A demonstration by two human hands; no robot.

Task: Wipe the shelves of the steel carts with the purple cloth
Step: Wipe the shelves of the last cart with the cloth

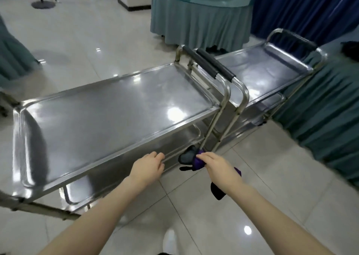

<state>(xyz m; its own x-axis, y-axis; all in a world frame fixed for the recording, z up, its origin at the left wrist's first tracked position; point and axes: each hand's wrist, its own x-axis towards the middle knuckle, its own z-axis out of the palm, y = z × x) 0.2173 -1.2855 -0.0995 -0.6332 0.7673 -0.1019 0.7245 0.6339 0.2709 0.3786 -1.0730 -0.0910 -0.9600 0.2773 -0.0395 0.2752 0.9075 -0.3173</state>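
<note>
Purple cloth (199, 162) in right hand (219, 168), apparent pinch

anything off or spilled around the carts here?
No spill or damage on the near cart or far cart. One dull grey patch on the floor behind them stands out: smear or reflection, cannot tell.

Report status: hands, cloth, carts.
Left hand open at near cart front rim. Right hand grips purple cloth by its corner leg. Second cart end-on beyond; nothing seen blocking.
</note>
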